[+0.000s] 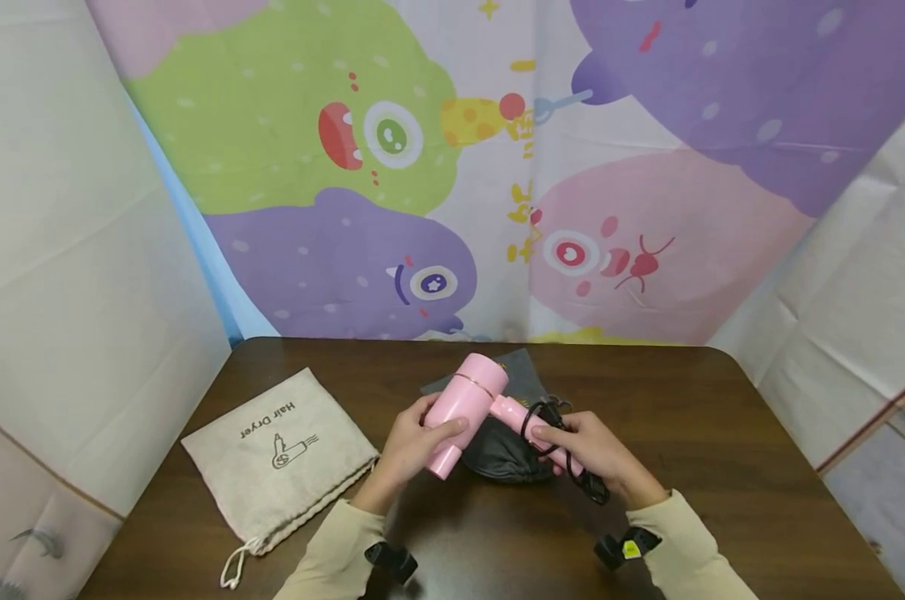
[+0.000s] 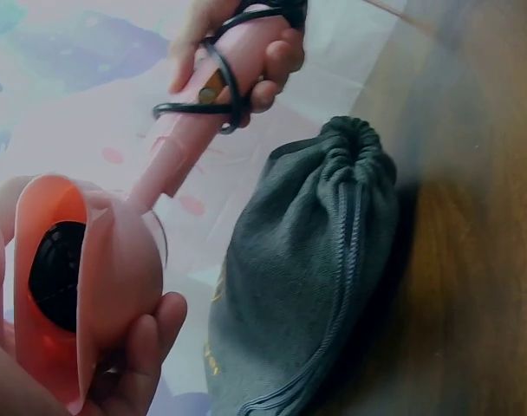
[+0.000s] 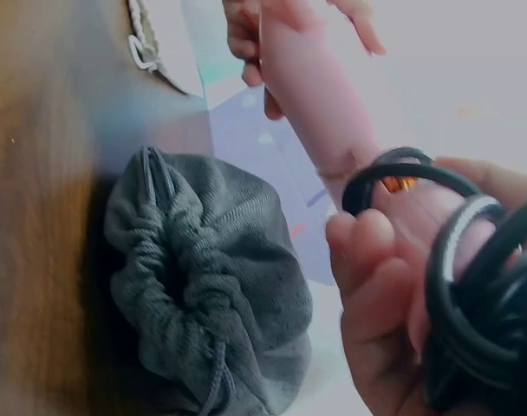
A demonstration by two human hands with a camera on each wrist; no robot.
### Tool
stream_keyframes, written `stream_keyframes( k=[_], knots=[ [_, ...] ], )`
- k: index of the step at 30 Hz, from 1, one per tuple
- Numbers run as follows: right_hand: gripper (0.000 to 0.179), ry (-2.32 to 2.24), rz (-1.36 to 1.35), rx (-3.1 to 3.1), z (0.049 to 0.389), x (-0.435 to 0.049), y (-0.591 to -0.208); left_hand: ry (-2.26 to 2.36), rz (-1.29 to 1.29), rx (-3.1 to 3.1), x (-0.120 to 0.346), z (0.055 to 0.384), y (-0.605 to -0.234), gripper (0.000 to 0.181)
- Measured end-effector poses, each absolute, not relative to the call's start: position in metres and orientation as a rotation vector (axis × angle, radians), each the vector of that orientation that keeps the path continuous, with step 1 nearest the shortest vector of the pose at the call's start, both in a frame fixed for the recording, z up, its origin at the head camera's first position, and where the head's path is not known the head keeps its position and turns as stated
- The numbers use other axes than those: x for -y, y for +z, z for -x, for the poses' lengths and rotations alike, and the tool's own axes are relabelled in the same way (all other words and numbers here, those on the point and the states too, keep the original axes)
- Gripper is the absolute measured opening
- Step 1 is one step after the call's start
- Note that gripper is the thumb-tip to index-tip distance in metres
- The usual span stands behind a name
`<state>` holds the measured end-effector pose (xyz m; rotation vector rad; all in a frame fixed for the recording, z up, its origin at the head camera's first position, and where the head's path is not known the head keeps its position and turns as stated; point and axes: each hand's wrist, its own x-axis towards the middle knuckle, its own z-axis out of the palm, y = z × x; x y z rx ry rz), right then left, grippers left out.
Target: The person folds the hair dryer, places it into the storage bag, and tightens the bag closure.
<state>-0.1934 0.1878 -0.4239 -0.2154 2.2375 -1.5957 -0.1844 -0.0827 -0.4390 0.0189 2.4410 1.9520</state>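
Observation:
A pink hair dryer (image 1: 463, 404) is held in both hands above the table. My left hand (image 1: 422, 442) grips its barrel, thumb across the near side and fingers around the far side. The flattened nozzle end (image 2: 51, 286) faces the left wrist camera, with a dark opening inside. My right hand (image 1: 591, 446) holds the handle (image 1: 527, 421), which has a black cord (image 3: 419, 178) looped around it. The handle angles away from the barrel. Behind and below the dryer lies a dark grey drawstring bag (image 2: 307, 260), its gathered mouth toward me, partly hidden by dryer and hands.
A beige drawstring bag (image 1: 280, 458) printed "Hair Dryer" lies flat on the left of the brown wooden table (image 1: 722, 467), its white cord end (image 1: 235, 567) toward the near edge. A cartoon-printed curtain (image 1: 392, 167) hangs behind the table, with pale fabric walls at both sides.

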Motion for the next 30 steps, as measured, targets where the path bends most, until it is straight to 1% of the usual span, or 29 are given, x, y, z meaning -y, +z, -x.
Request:
stream_keyframes(
  k=[4,14,23,30],
  knots=[
    [0.038,-1.623,0.103,-2.314,0.19,-0.183,-0.426,1.968,-0.028,-2.477,0.078,0.182,-0.442,0.063],
    [0.033,-1.732,-0.122,-2.385,0.177,-0.166,-0.428,1.952,0.068,-2.576,0.072,0.176,-0.452,0.063],
    [0.032,-1.833,-0.157,-2.385,0.173,-0.159,-0.423,1.96,0.114,-2.632,0.07,0.173,-0.447,0.06],
    [0.027,-1.926,-0.235,-2.382,0.172,-0.149,-0.43,2.04,0.145,-2.621,0.063,0.17,-0.449,0.059]
  ],
)
